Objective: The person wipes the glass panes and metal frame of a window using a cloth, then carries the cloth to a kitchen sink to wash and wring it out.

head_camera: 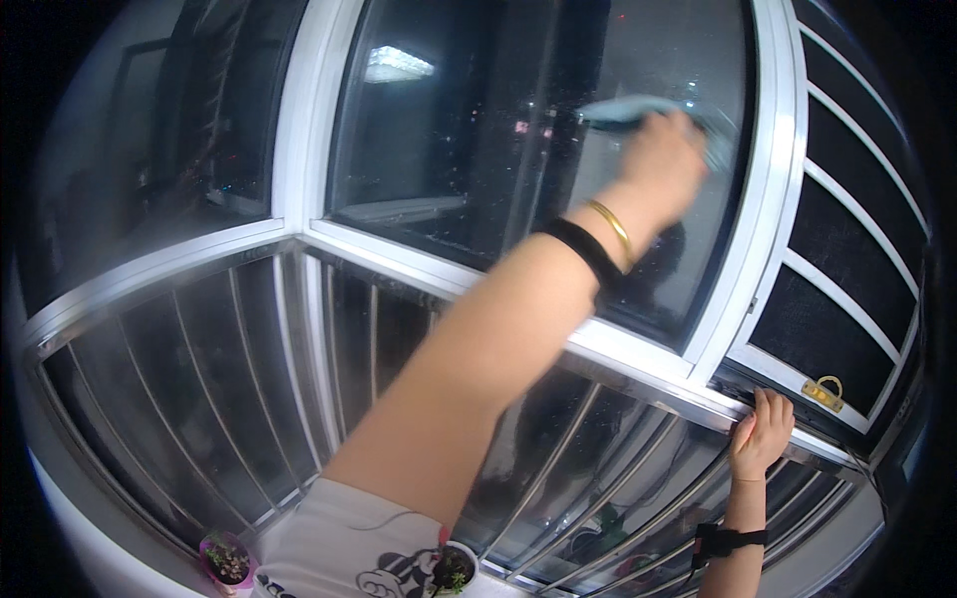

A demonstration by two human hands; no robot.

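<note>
My left hand (665,161), blurred by motion, is closed on a light blue cloth (620,110) against the upper right part of a window pane (463,157). A gold bangle (611,224) and a black band (582,245) circle that wrist. Lower down at the right, my right hand (762,437) grips the metal top rail (650,400) of the railing, its fingers hooked over the top. A black strap (729,541) with a small device is on the right forearm.
White window frames (770,164) border the panes. A barred window section (852,194) stands at the right, with a yellow looped fitting (822,392) on its bottom edge. Metal balusters (576,430) run below. Potted plants in a pink pot (249,564) and a white pot (471,557) sit at the bottom.
</note>
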